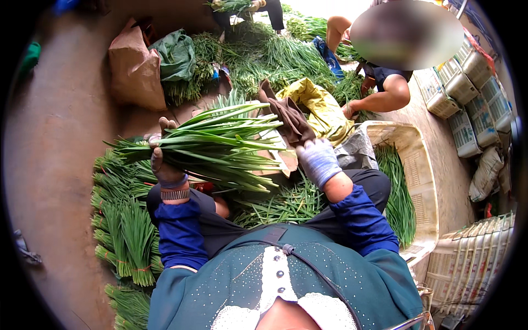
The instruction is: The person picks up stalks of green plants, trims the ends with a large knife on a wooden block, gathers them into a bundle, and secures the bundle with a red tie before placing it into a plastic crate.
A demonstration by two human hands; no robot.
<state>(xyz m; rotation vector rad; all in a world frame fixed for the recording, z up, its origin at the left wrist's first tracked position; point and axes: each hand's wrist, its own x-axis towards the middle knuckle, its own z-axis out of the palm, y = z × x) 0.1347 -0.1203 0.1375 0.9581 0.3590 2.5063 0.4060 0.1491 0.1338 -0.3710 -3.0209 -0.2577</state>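
Observation:
A loose fan of long green garlic chives [223,142] lies sideways in front of me. My left hand [161,151], in a partly worn glove, is wrapped round its left end, and the leaves spread to the right. My right hand [319,159], in a pale purple glove, is closed with curled fingers beside a brown cloth [289,113]. Whatever those fingers hold, if anything, is hidden. More loose chives [286,204] lie between my knees. Behind the held bunch, pieces of cardboard [281,157] show in part.
Tied chive bundles [132,236] line the floor at my left. A cream plastic basket [424,184] holding chives stands at my right, near a yellow sack [324,110]. Heaped chives [269,60] lie ahead, where two people sit. Stacked crates [465,234] stand far right.

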